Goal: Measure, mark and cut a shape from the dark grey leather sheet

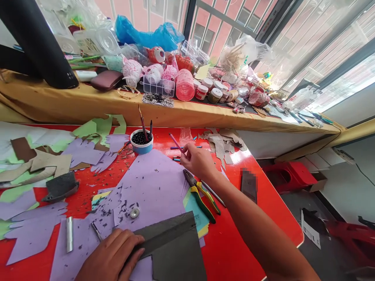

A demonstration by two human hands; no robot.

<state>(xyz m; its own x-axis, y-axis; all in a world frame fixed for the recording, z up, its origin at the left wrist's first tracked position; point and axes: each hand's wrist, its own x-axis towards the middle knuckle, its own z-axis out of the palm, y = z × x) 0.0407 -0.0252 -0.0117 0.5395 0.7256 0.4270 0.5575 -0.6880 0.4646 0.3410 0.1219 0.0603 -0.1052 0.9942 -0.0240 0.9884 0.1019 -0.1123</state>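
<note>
My right hand [197,160] pinches a thin pink pencil-like stick [175,140] over the red table, above a few thin blue and dark sticks. My left hand [113,253] rests at the bottom on the left edge of a dark grey sheet [175,242], its thumb and fingers closed on that edge. Under the sheet lies purple paper [155,175] strewn with dark scraps. Green and yellow pliers [202,195] lie just below my right wrist. A blue and white pot [141,143] holding upright tools stands beyond the paper.
Paper cutouts [83,152] cover the left of the red table [240,242]. A silver tube [69,234] and a round metal disc [134,212] lie near my left hand. A phone-like dark object [249,185] is at right. Jars and crafts crowd the cloth-covered ledge [175,115] behind.
</note>
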